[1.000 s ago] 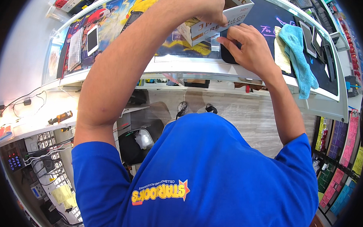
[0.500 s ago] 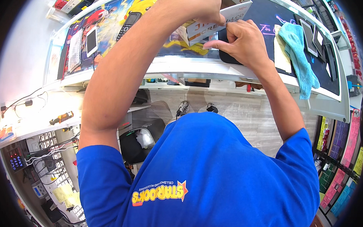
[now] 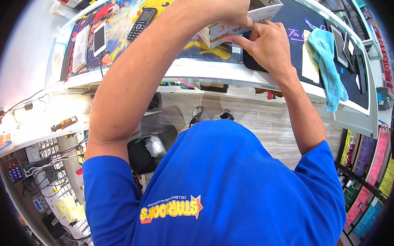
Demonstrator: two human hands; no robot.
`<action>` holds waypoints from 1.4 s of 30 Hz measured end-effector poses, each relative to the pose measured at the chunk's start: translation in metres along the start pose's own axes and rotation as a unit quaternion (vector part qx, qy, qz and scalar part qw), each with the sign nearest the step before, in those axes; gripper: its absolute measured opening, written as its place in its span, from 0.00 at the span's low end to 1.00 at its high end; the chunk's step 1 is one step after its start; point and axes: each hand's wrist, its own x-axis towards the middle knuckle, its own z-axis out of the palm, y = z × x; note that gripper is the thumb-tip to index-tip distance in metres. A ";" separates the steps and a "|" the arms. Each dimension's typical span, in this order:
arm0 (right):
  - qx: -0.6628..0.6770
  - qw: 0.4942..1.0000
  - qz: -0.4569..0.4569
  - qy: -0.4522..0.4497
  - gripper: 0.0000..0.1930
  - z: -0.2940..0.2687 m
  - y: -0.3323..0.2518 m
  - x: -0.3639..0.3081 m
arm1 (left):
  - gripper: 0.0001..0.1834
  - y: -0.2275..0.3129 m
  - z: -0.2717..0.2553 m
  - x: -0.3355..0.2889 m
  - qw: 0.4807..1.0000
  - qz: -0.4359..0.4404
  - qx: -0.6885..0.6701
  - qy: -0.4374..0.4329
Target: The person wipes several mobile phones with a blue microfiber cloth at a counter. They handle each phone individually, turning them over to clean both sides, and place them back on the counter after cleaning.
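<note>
A white cardboard box (image 3: 262, 14) with orange and dark lettering is held tilted over the bench, its top end opened out. My left hand (image 3: 232, 8) bends down over the opening, a digit pressed on the near face; the other fingers are hidden, apparently inside the wall. At the box's lower right, my right hand (image 3: 269, 44) grips it with curled fingers, the thumb stretched left along the near face. Beneath lies a dark flat thing (image 3: 251, 62), partly covered by the right hand.
Left on the illustrated mat (image 3: 122, 23) lie a keypad phone (image 3: 142, 24), a white smartphone (image 3: 99, 39) with a cable, and a clear tray (image 3: 81, 49). A turquoise cloth (image 3: 327, 62) hangs over the bench edge at right, beside several dark devices (image 3: 338, 46).
Both hands and the box have shifted slightly right in the picture. The grip looks much the same, and more of the keypad phone shows.
</note>
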 end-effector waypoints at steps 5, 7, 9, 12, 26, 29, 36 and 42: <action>-0.038 0.999 0.025 -0.023 0.32 -0.002 0.008 0.005 | 0.60 0.004 -0.006 -0.002 1.000 -0.009 -0.003 -0.014; -0.055 0.998 0.020 -0.022 0.31 -0.004 0.008 0.006 | 0.60 0.005 -0.008 0.000 0.999 -0.017 -0.007 -0.028; -0.065 0.998 0.009 -0.012 0.30 -0.006 0.009 0.007 | 0.61 0.000 0.001 0.001 1.000 -0.013 -0.002 -0.002; -0.071 0.997 -0.002 0.001 0.30 -0.004 0.012 0.007 | 0.61 0.002 -0.001 -0.002 1.000 -0.014 -0.006 0.002; -0.142 0.969 0.200 0.012 0.29 -0.029 0.039 0.008 | 0.72 0.002 -0.013 0.001 0.998 -0.023 -0.039 -0.051; -0.064 0.978 0.196 0.014 0.32 -0.034 0.033 -0.006 | 0.75 -0.001 -0.022 -0.002 0.995 -0.028 -0.072 -0.057; -0.043 0.988 0.103 -0.105 0.40 -0.008 -0.044 0.005 | 0.73 -0.006 -0.012 0.010 0.993 -0.036 -0.078 -0.078; -0.058 0.983 0.143 -0.104 0.41 -0.005 -0.042 0.004 | 0.70 -0.008 -0.005 0.008 0.995 -0.029 -0.070 -0.069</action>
